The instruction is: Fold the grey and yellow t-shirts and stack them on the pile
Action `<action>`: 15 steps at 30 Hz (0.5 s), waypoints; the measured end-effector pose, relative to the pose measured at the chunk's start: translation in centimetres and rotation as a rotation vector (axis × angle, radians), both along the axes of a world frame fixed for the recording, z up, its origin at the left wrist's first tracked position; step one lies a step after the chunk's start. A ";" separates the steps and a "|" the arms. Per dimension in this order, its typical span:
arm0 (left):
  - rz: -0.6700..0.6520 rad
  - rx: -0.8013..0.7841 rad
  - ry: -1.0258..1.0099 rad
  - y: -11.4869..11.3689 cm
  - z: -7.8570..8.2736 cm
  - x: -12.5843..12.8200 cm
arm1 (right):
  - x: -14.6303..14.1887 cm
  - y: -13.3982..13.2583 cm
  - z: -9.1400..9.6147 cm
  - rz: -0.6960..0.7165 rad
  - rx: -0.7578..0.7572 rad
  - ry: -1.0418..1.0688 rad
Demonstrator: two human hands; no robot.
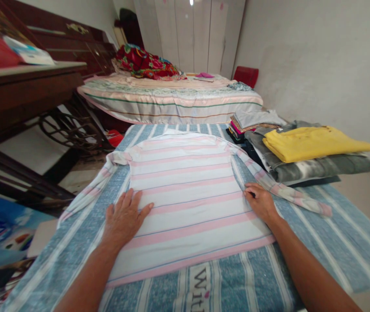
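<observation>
A white long-sleeved shirt with pink and thin blue stripes (185, 195) lies spread flat on a blue-and-white striped cloth (321, 247). Its collar points away from me and both sleeves stretch out to the sides. My left hand (123, 216) rests flat on the shirt's left edge, fingers spread. At the right edge, my right hand (261, 201) pinches the side of the shirt between thumb and fingers.
Right of the shirt stand folded clothes, with a yellow garment (318, 141) on top and a smaller pile (256, 119) behind. A sewing machine table (25, 86) is at left. Beyond lies a bed (172, 102) with a red floral blanket (146, 60).
</observation>
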State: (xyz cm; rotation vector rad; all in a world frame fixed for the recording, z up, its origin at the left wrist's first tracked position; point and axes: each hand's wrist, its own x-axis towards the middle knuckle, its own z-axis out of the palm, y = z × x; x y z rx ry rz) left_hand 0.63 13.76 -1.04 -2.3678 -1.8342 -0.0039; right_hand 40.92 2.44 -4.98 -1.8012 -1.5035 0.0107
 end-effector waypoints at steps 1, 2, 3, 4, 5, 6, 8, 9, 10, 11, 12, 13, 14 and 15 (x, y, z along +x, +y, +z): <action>-0.002 0.002 -0.003 0.0 0.0 0.0 | 0.0 0.0 0.0 -0.007 0.003 0.007; -0.004 0.002 -0.005 0.0 0.0 0.0 | 0.1 -0.1 0.0 -0.014 0.007 0.015; -0.007 0.002 -0.005 0.0 0.0 0.1 | 0.1 -0.1 0.0 -0.020 0.010 0.022; -0.008 0.000 -0.005 0.0 0.0 0.1 | 0.1 -0.1 0.0 -0.025 0.013 0.029; -0.006 -0.002 -0.005 -0.1 0.1 0.1 | 0.1 -0.1 0.1 -0.030 0.017 0.035; -0.003 -0.005 -0.006 -0.1 0.1 0.1 | 0.1 -0.2 0.1 -0.034 0.021 0.042; 0.000 -0.008 -0.006 -0.1 0.2 0.2 | 0.0 -0.2 0.3 -0.041 0.029 0.058; -0.001 -0.011 -0.002 -0.1 0.3 0.2 | 0.0 -0.2 0.3 -0.046 0.033 0.068; -0.001 -0.015 0.004 -0.1 0.3 0.2 | 0.0 -0.2 0.5 -0.051 0.037 0.078; -0.004 -0.020 0.010 -0.1 0.4 0.2 | 0.0 -0.3 0.6 -0.055 0.041 0.088; -0.005 -0.024 0.017 -0.1 0.4 0.2 | 0.0 -0.4 0.8 -0.057 0.044 0.095; -0.004 -0.027 0.023 -0.1 0.4 0.2 | 0.0 -0.7 1.2 -0.057 0.045 0.107; -0.004 -0.028 0.026 -0.1 0.4 0.2 | 0.0 -1.1 1.6 -0.051 0.037 0.129; -0.005 -0.025 0.028 -0.1 0.4 0.2 | -0.1 -1.6 2.1 -0.039 0.017 0.161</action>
